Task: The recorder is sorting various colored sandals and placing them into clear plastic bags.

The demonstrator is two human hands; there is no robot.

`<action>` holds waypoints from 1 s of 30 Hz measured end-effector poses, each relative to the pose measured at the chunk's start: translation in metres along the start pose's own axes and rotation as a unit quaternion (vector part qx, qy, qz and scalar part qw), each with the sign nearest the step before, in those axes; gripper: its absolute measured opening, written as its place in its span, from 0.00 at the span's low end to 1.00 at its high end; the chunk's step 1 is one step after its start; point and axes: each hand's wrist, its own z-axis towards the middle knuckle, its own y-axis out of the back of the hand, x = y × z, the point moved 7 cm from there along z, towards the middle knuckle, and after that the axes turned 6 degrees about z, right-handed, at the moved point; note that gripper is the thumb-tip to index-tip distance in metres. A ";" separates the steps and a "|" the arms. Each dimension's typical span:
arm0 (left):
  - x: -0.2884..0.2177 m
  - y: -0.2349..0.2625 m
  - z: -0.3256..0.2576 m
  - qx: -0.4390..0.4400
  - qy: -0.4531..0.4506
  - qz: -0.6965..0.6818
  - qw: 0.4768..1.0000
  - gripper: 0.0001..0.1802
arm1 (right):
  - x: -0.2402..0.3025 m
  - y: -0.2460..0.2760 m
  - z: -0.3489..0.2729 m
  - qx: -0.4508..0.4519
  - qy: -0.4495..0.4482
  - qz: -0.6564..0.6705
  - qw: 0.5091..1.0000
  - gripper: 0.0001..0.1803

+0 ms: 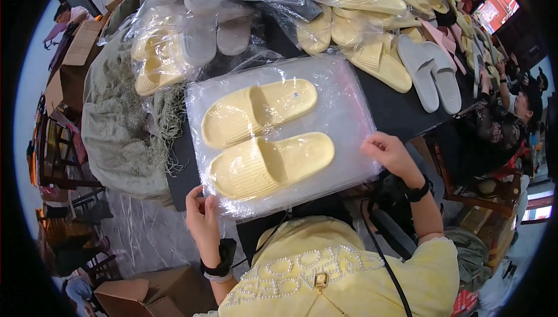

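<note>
A pair of pale yellow slide slippers (273, 166) lies side by side on the table in front of me, toes to the left. They sit within a clear plastic bag (349, 113), whose film gleams over them; more flat clear bags seem to be stacked underneath. At the bag's right edge, my right hand (388, 153) is closed, fingertips pinching the plastic. My left hand (203, 221) is by the lower left corner, thumb and fingers apart, touching or nearly touching the bag's edge.
Bagged yellow and grey slippers (200, 38) crowd the far side of the dark table (378, 99). Loose grey slippers (430, 73) lie at the right, before a co-worker (500, 119). A green fringed cloth (125, 125) bulges at the left; a cardboard box (154, 294) stands below.
</note>
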 end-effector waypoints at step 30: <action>-0.026 -0.051 0.003 0.002 -0.165 0.149 0.975 0.36 | 0.085 -0.116 0.110 0.260 0.372 -0.399 0.797 0.42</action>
